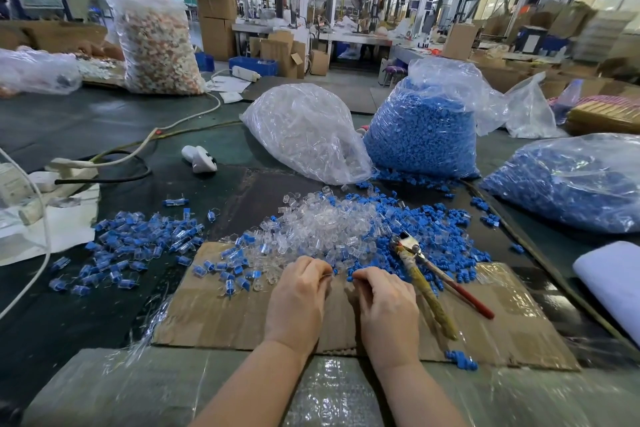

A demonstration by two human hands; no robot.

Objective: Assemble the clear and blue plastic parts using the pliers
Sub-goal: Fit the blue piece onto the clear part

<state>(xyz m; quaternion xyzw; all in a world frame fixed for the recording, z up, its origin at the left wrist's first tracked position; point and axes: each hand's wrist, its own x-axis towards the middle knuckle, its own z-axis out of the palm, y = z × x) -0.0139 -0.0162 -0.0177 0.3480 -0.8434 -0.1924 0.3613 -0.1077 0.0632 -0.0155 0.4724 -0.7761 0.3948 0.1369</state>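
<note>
Both hands are working close together over the cardboard (242,315) at the near edge of the desk (86,121). The left hand (299,302) is curling its fingers in, apparently pinching a small part at the fingertips; the right hand (386,305) is doing the same, with a bit of blue showing at its tips. What exactly each grip is holding is too small to tell. The pliers (427,274) are lying untouched just right of the right hand, jaws pointing away, on loose blue parts (440,229). The clear parts (325,229) are heaped just beyond the fingers, and finished pieces (138,239) are spreading out to the left.

These parts are looking light, rigid and smooth, so likely slippery and easily flicked away; pinching each across its flat sides seems safest, with the pliers taken by the red and wrapped handles. A clear bag (308,135) and blue bags (422,135) are standing behind. No writing is readable.
</note>
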